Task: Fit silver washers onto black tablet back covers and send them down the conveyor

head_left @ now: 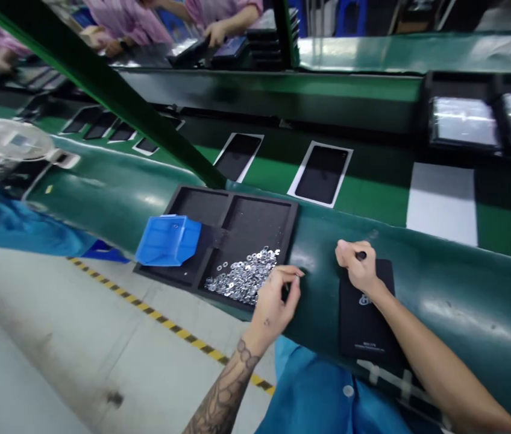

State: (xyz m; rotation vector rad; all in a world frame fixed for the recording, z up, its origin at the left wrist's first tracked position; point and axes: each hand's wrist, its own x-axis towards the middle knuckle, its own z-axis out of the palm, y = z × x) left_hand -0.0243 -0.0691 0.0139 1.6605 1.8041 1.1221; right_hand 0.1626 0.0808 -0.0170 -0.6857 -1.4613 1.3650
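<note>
A green conveyor belt crosses the view and serves as the reference for all positions. Beyond the belt runs a flat green lane bearing black panels on white sheets. A green steel strut passes diagonally above the belt's far side. On the near side of the belt lies a grey floor, marked by a yellow-and-black tape line. Past the belt's far side, at top, stand co-workers in pink smocks, their hands on dark panels. Off the belt's left end are a white desk fan and a co-worker's blue sleeve. On the belt rests a black foam tray with recessed compartments, holding a blue plastic bin and a heap of silver washers. To the right of the tray, a black flat panel with a printed logo lies on the belt. The left hand, its forearm tattooed, is at the tray's edge beside the washers, fingertips pressed together; anything between them is hidden. The right hand is over the panel, pinching a small dark item between thumb and fingers.
</note>
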